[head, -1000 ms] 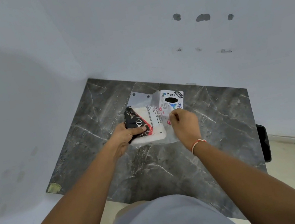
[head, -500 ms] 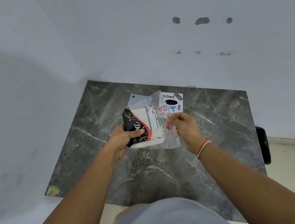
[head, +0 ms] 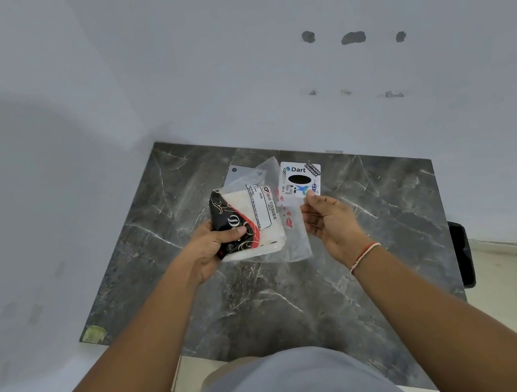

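Tissue pack (head: 248, 223): clear wrapper, white tissues inside, black-red-gold print at its left end, label reading BIG TISSUES. It is tilted and gripped at the left end by the left hand (head: 210, 245).

Sticker card (head: 299, 181): white, marked Dart, with a black oval at centre. It sits just right of the pack, its near edge pinched by the right hand (head: 330, 221).

Clear film (head: 294, 241) with red lip marks hangs between them.

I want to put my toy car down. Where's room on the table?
Free: the table near its front edge, under the arms; the left strip by the wall; the right side to its edge. Crowded: the back middle, where the sticker card and clear sheet lie, with the left hand gripping the tissue pack and the right hand pinching its wrapper.
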